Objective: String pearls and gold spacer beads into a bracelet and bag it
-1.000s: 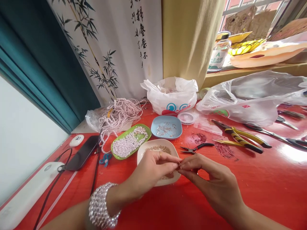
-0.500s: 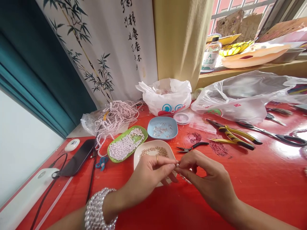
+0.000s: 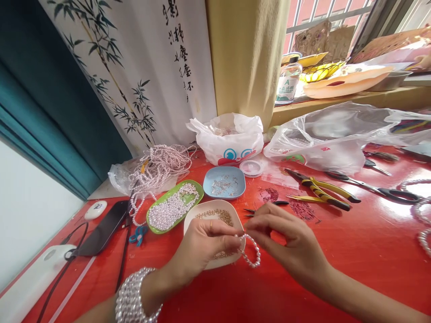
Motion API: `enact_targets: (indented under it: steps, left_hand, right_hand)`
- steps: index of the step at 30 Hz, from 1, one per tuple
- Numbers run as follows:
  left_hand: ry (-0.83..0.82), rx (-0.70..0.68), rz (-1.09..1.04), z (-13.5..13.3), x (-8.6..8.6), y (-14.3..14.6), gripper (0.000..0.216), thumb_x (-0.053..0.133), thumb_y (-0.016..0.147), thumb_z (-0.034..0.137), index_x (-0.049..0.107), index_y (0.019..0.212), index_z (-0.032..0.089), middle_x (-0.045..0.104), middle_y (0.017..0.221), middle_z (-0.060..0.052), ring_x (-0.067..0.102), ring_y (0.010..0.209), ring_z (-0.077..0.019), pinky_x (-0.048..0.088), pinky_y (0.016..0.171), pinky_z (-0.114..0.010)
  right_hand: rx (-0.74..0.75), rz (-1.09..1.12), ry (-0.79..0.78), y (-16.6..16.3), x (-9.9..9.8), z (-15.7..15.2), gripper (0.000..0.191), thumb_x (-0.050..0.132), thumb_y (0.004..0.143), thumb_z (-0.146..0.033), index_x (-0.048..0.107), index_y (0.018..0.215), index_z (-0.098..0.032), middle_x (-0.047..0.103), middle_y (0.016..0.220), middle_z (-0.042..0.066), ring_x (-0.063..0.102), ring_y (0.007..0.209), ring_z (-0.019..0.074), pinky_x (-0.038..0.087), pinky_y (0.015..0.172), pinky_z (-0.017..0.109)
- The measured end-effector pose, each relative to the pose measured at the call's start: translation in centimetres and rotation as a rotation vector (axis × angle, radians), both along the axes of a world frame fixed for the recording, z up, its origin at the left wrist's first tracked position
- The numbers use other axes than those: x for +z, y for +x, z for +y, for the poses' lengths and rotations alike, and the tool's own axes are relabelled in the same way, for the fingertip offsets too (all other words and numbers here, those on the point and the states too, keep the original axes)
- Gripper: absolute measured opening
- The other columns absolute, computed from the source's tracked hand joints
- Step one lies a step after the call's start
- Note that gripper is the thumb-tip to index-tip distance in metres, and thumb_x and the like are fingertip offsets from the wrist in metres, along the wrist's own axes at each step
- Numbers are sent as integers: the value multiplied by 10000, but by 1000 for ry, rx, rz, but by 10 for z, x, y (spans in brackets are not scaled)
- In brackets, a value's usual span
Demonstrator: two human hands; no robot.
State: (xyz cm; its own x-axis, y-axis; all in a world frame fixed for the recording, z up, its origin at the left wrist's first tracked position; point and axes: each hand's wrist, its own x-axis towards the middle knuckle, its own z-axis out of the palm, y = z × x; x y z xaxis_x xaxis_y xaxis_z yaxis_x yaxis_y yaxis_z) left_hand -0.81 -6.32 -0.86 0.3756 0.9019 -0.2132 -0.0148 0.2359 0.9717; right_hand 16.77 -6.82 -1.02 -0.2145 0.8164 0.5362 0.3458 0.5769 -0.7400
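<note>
My left hand [image 3: 208,244] pinches a small loop of pearl beads [image 3: 258,258] between thumb and fingers above the cream tray. The loop hangs down to the right of the fingertips. My right hand [image 3: 291,237] is at the loop's top, with thumb and forefinger closed together close to the left fingertips; what they grip is too small to make out. Under the left hand, the cream tray [image 3: 240,224] holds gold-coloured beads [image 3: 224,216]. A wide pearl bracelet [image 3: 134,296] circles my left wrist.
A green tray [image 3: 198,188] of pearls and a blue tray [image 3: 235,193] of metal pins stand behind. Bead strands [image 3: 164,163] lie at back left. Black-handled pliers [image 3: 281,203], yellow-black pliers [image 3: 332,193], tweezers [image 3: 305,198] and scissors [image 3: 380,190] lie right. A phone [image 3: 106,231] lies left.
The bead loop has swung into plain view beneath the fingertips. My right fingers have shifted slightly on it, and the whole view has turned a little to the right.
</note>
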Motion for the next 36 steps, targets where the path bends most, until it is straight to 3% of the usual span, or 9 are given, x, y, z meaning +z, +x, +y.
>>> enact_targets:
  steps: [5,8,13,16,21,24,27,30,36]
  left_hand:
    - [-14,64,4,-1,0,1,84,751,553,182,707,620,155,651,570,2,547,509,-56,448,525,-149]
    - [-14,101,25,-1,1,2,87,753,539,179,704,605,152,632,518,9,535,474,-51,442,491,-141]
    - [22,149,44,-2,0,3,85,751,537,197,706,599,160,648,529,-2,532,447,-62,454,463,-160]
    - [133,121,75,-3,-4,2,68,738,581,211,712,630,171,672,575,-17,552,476,-81,465,483,-184]
    - [480,90,219,-5,-7,-2,42,711,652,228,717,657,187,681,606,-27,571,538,-121,473,544,-238]
    - [613,70,278,-5,-8,-4,71,689,685,247,722,720,195,680,626,-27,570,547,-126,473,561,-249]
    - [686,65,319,-4,-10,-5,93,665,713,237,719,779,199,685,664,-27,578,575,-124,472,577,-241]
    - [732,66,348,-3,-12,-6,91,655,725,220,713,792,200,686,673,-20,576,583,-117,468,587,-232]
    - [798,27,372,-2,-12,-6,99,626,752,219,709,796,189,678,674,-30,578,601,-124,461,597,-239]
  right_hand:
    - [-219,-159,-90,33,3,29,162,498,809,-295,622,806,-191,620,771,47,594,688,165,486,558,270]
    - [-190,-496,-105,54,-12,35,243,476,817,-347,622,928,-188,637,959,86,612,837,217,504,691,334]
    - [-121,-899,-24,72,-42,25,659,474,749,-581,463,1250,-154,485,1278,155,442,1157,329,403,904,487]
    - [-141,-926,85,72,-49,23,547,428,814,-510,496,1219,-149,527,1225,166,476,1118,322,413,883,500]
    - [-186,-734,54,70,-40,23,377,397,849,-337,593,1080,-111,613,1020,185,559,962,321,450,792,498]
    - [-184,-314,-296,70,-29,14,392,342,871,-380,612,1033,-147,637,987,148,600,877,273,486,744,430]
    - [32,-7,-621,63,-19,0,401,362,859,-410,630,1010,-153,669,896,119,629,748,237,513,670,371]
    - [183,14,-731,51,-12,-15,316,454,808,-352,649,993,-186,685,840,78,628,733,223,516,671,350]
    - [175,-50,-677,37,-10,-28,309,516,711,-218,661,976,-283,695,922,40,647,822,244,541,645,308]
